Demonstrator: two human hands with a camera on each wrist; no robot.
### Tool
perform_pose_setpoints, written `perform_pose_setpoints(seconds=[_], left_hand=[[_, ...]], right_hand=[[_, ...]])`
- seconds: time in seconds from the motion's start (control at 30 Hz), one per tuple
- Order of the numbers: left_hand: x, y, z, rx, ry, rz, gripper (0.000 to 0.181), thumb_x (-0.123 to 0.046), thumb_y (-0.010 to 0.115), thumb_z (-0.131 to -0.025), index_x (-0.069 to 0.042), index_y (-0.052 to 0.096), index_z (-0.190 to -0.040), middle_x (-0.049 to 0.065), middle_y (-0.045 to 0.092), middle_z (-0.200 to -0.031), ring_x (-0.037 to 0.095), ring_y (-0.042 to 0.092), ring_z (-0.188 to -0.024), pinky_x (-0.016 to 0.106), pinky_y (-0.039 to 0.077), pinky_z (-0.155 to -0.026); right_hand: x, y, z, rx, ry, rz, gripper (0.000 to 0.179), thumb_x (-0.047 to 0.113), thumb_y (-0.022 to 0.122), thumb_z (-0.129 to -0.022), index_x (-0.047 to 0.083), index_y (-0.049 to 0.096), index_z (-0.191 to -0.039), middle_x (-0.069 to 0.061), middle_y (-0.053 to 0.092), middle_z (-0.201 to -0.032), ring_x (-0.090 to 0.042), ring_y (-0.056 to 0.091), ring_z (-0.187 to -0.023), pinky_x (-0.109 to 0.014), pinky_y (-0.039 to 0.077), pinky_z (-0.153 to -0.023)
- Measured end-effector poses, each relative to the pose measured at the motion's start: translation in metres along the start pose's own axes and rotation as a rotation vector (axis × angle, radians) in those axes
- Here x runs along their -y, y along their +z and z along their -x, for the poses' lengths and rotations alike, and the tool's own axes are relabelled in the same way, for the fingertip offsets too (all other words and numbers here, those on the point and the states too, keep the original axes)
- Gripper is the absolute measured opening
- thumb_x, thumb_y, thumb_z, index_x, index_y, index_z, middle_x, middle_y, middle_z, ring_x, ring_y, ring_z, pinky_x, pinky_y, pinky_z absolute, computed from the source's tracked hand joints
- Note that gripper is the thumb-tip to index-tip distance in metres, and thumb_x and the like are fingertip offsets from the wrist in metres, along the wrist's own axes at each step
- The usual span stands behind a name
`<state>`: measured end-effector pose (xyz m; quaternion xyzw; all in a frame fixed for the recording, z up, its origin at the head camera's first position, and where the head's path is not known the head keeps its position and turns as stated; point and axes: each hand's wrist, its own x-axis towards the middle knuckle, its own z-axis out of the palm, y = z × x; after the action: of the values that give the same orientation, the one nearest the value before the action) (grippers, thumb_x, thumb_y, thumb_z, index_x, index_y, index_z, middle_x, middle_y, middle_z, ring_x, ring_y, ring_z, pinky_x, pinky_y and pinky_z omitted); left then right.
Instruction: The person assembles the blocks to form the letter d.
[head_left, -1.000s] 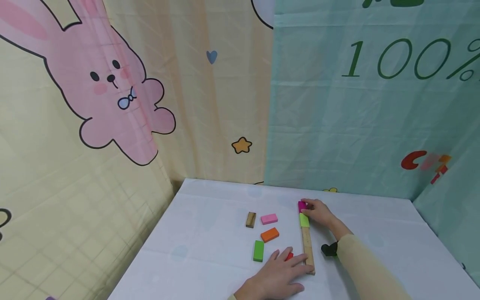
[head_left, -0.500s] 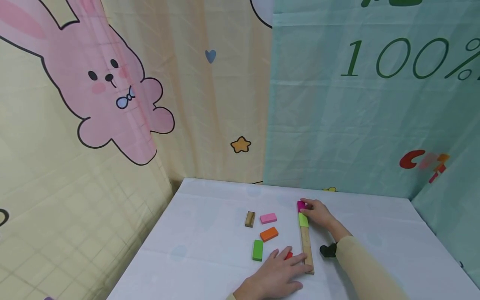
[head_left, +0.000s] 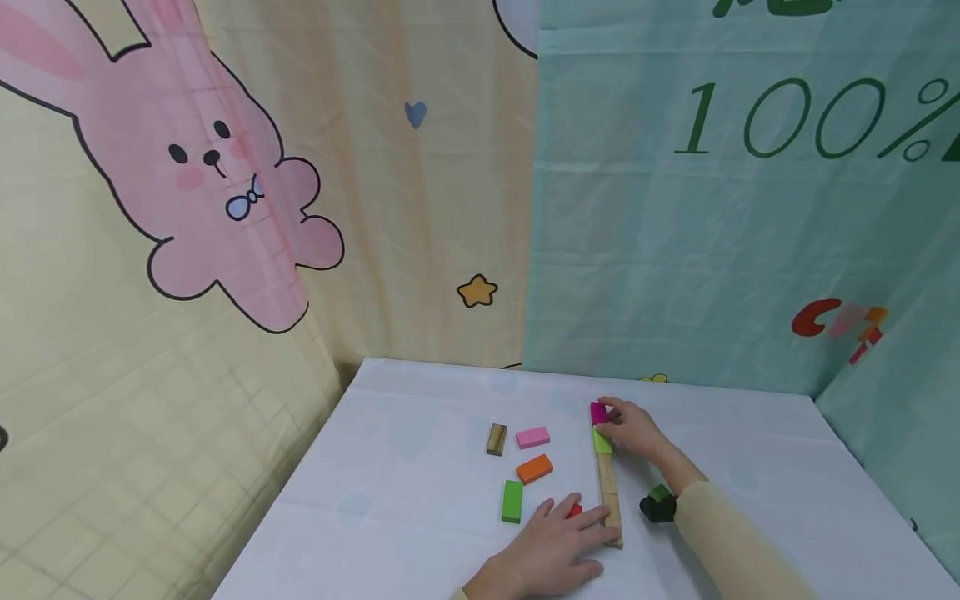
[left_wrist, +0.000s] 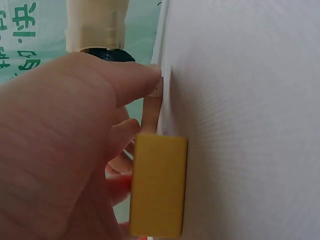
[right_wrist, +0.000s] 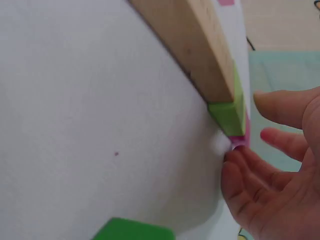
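Observation:
A straight row on the white table has plain wooden blocks (head_left: 608, 483) at the near end, then a lime block (head_left: 602, 442) and a magenta block (head_left: 597, 412) at the far end. My right hand (head_left: 634, 428) reaches over the magenta block. In the right wrist view its lower fingers touch that block's side, while the thumb stands apart from the lime one. My left hand (head_left: 551, 547) lies with fingers spread, fingertips at the near wooden block. A red block (head_left: 574, 511) shows partly behind its fingers. Close beside it in the left wrist view is a yellow block (left_wrist: 159, 186), hidden from the head view.
Left of the row lie a brown block (head_left: 497, 439), a pink block (head_left: 532, 437), an orange block (head_left: 534, 468) and a green block (head_left: 512, 502). A dark green block (head_left: 660, 492) lies by a black device (head_left: 657, 509) at the right wrist. Printed curtains (head_left: 675, 250) hang behind the table.
The view has turned slightly right. My right thumb has shifted a little toward the lime block, and the dark green block now shows more beside the right wrist. The left hand stays in place.

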<state>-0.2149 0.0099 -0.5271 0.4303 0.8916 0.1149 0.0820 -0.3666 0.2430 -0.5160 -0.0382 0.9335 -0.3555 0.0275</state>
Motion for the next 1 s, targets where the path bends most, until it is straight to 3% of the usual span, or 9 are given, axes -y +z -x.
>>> perform_pose_setpoints(seconds=[0.23, 0.5, 0.77, 0.87, 1.0], left_hand=[[0.000, 0.003, 0.000, -0.002, 0.001, -0.002, 0.053, -0.048, 0.058, -0.100, -0.052, 0.039, -0.149, -0.024, 0.027, -0.159, 0.020, 0.025, -0.149, 0.055, 0.036, -0.110], [-0.002, 0.004, -0.001, 0.025, -0.017, -0.055, 0.056, -0.051, 0.058, -0.099, -0.054, 0.034, -0.150, -0.024, 0.024, -0.160, 0.020, 0.023, -0.150, 0.056, 0.036, -0.110], [-0.003, 0.003, -0.001, 0.011, -0.024, -0.070, 0.057, -0.051, 0.057, -0.100, -0.055, 0.032, -0.151, -0.024, 0.023, -0.161, 0.022, 0.022, -0.150, 0.058, 0.035, -0.110], [-0.003, 0.002, 0.000, -0.013, -0.028, -0.078, 0.056, -0.052, 0.055, -0.100, -0.053, 0.033, -0.152, -0.022, 0.024, -0.161, 0.021, 0.022, -0.150, 0.057, 0.035, -0.110], [-0.003, -0.002, 0.000, -0.094, -0.039, -0.123, 0.053, -0.052, 0.052, -0.102, -0.048, 0.037, -0.152, -0.018, 0.027, -0.161, 0.021, 0.024, -0.149, 0.055, 0.035, -0.111]], right_hand=[[0.011, -0.002, 0.023, 0.011, -0.030, 0.081, 0.062, 0.020, 0.074, -0.092, 0.004, 0.049, -0.146, -0.024, 0.056, -0.126, -0.042, 0.059, -0.112, -0.051, 0.056, -0.084], [0.016, -0.005, 0.063, -0.050, -0.086, 0.120, 0.055, 0.022, 0.072, -0.093, 0.010, 0.055, -0.144, -0.021, 0.054, -0.132, -0.043, 0.054, -0.121, -0.062, 0.049, -0.093], [0.017, -0.002, 0.102, -0.037, -0.198, 0.268, 0.053, 0.022, 0.079, -0.088, 0.010, 0.062, -0.137, -0.016, 0.057, -0.135, -0.042, 0.052, -0.124, -0.063, 0.045, -0.098], [0.017, 0.001, 0.114, -0.031, -0.238, 0.324, 0.055, 0.024, 0.080, -0.087, 0.010, 0.063, -0.136, -0.015, 0.057, -0.137, -0.040, 0.050, -0.127, -0.062, 0.045, -0.099], [0.015, 0.002, 0.126, -0.025, -0.280, 0.361, 0.056, 0.026, 0.081, -0.086, 0.010, 0.062, -0.137, -0.013, 0.054, -0.142, -0.039, 0.047, -0.132, -0.060, 0.044, -0.101]])
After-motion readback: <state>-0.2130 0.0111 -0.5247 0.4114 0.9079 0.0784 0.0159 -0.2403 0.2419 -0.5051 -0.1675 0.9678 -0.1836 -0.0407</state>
